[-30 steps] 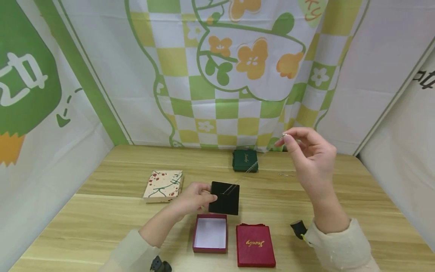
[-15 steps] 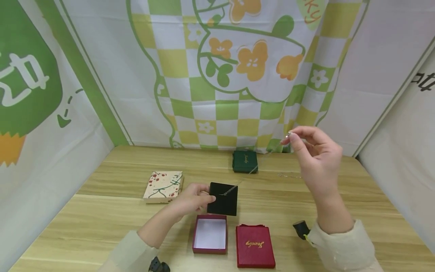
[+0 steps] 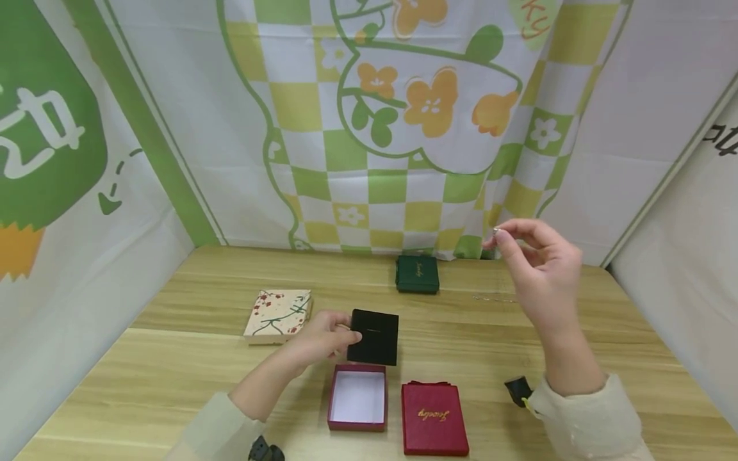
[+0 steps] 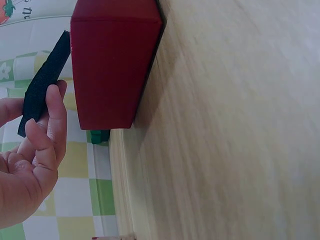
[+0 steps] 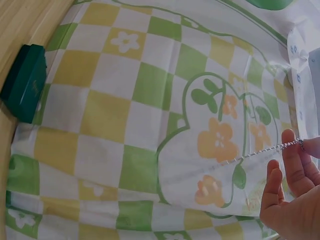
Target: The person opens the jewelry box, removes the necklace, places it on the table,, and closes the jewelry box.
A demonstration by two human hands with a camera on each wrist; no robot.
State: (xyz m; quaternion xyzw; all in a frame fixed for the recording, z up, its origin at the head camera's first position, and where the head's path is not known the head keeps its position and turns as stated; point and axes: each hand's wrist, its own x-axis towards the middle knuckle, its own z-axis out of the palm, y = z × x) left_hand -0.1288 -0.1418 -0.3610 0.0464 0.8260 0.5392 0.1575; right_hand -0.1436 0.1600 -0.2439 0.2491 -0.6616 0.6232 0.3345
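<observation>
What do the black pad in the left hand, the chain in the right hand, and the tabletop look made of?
Black pad: perhaps foam or card with velvety facing; matte face, rough-looking edge.
Chain: probably metal, silver-toned and shiny, judging by its small bright links.
Tabletop: wood or wood-look laminate, pale with streaky grain; which one, I can't tell.

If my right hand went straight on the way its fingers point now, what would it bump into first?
Probably the checkered cloth behind the table. Your right hand, pinching a thin chain, seems to point that way, though the depth between is hard to judge.
</observation>
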